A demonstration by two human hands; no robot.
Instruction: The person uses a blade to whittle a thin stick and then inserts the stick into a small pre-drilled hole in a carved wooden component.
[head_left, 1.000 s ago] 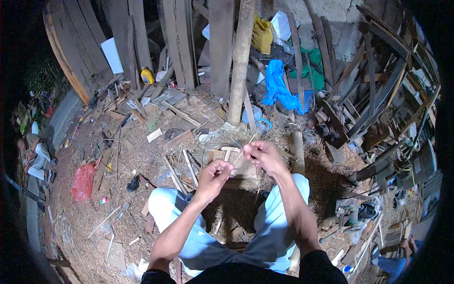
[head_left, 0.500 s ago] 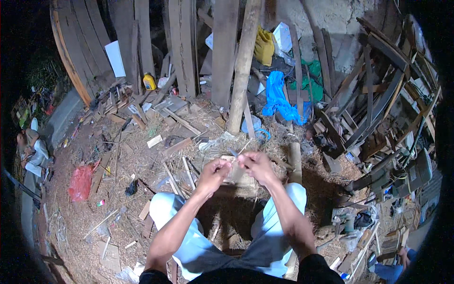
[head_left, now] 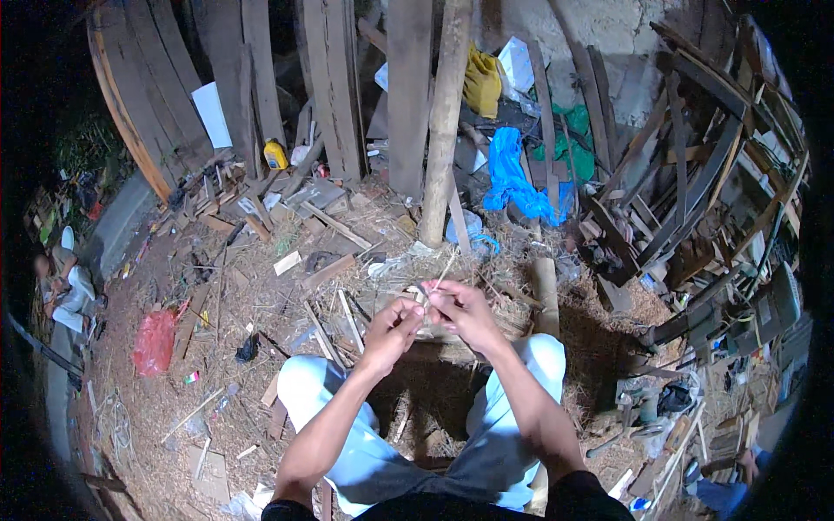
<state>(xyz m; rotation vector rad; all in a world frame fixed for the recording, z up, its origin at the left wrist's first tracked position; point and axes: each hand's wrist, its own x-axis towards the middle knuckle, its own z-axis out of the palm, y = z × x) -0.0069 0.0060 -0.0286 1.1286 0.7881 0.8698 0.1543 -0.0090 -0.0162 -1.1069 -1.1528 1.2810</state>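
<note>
My left hand [head_left: 393, 332] and my right hand [head_left: 462, 314] come together in front of my knees, fingers closed and almost touching. Between them is a thin pale wooden strip [head_left: 445, 267], its free end sticking up past my right fingers. My left fingertips pinch its lower part. A small grey piece, perhaps a blade, shows by the right fingertips; its kind is too small to make out. Just beyond and below the hands lies a wooden block [head_left: 512, 319], partly covered by them.
Loose sticks, shavings and straw litter the ground. A round wooden post [head_left: 443, 130] rises ahead, with a blue plastic sheet [head_left: 512, 178] to its right. Broken boards [head_left: 695, 182] pile up at right. A red plastic bag [head_left: 155, 343] lies left; a person [head_left: 74, 286] sits beyond it.
Both hands have drawn closer together and turned slightly. The pale strip now points up and away above the right fingers; the grey piece shows less than before.
</note>
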